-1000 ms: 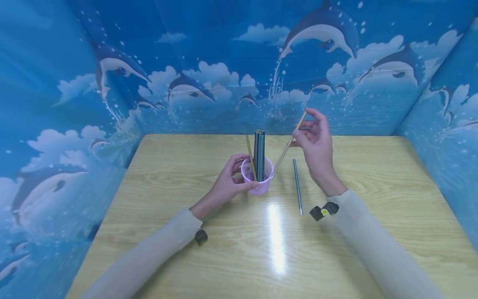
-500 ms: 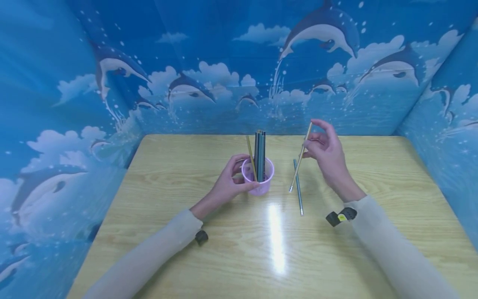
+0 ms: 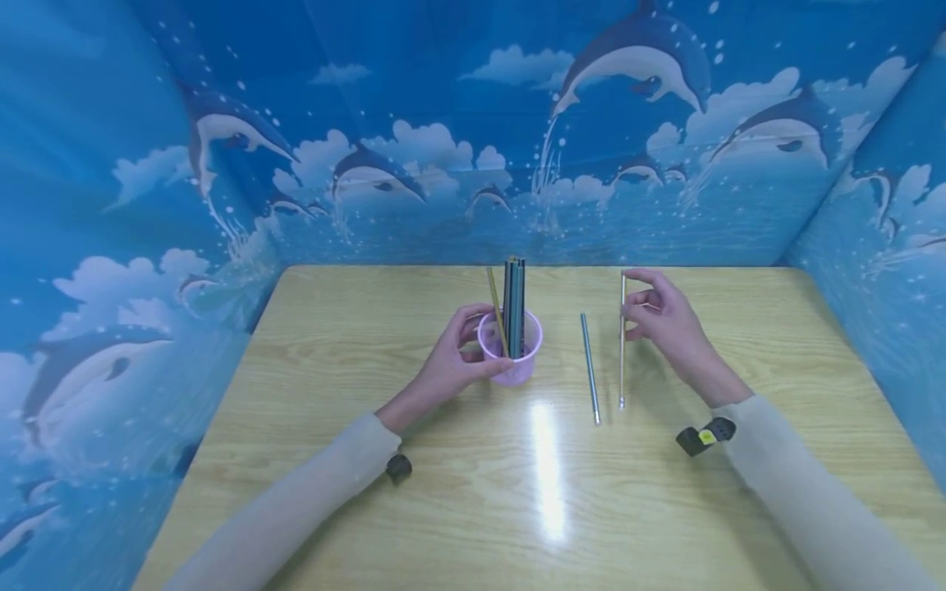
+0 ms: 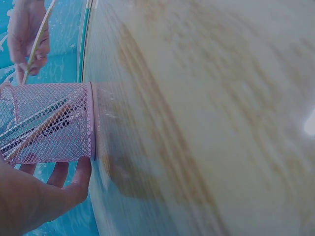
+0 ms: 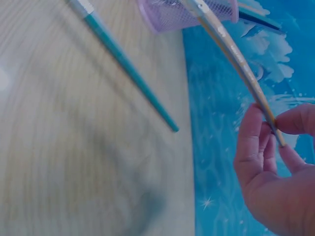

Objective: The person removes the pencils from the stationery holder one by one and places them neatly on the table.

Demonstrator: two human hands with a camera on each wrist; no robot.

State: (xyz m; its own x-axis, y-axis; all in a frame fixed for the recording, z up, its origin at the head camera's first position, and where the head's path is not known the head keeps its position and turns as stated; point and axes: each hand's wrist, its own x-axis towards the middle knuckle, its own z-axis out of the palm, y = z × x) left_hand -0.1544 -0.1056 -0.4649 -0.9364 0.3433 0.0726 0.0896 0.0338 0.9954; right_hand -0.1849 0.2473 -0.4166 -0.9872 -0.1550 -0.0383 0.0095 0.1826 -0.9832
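Note:
A pink mesh pencil cup [image 3: 517, 376] stands upright on the table, several dark and teal pencils [image 3: 515, 308] and a slanted yellow pencil [image 3: 493, 295] inside it. My left hand [image 3: 460, 355] grips the cup from its left side, thumb across the front; the left wrist view shows the fingers against the mesh wall [image 4: 54, 96]. Right of the cup, my right hand [image 3: 668, 328] pinches a gold-coloured pencil [image 3: 622, 373] near its upper end, its silver-tipped end pointing down. Between cup and right hand lies a teal pencil [image 3: 589, 369], also with a silver tip. Whether the held pencil touches the table I cannot tell.
The wood-grain table [image 3: 355, 328] is enclosed at the back and sides by a blue dolphin-print backdrop [image 3: 414, 213]. A bright light reflection [image 3: 547, 476] lies on the tabletop in front of the cup.
My right hand has moved right and down, carrying the gold pencil from beside the cup's rim, past the teal pencil, and turning it nearly straight. My left hand and the cup stay put.

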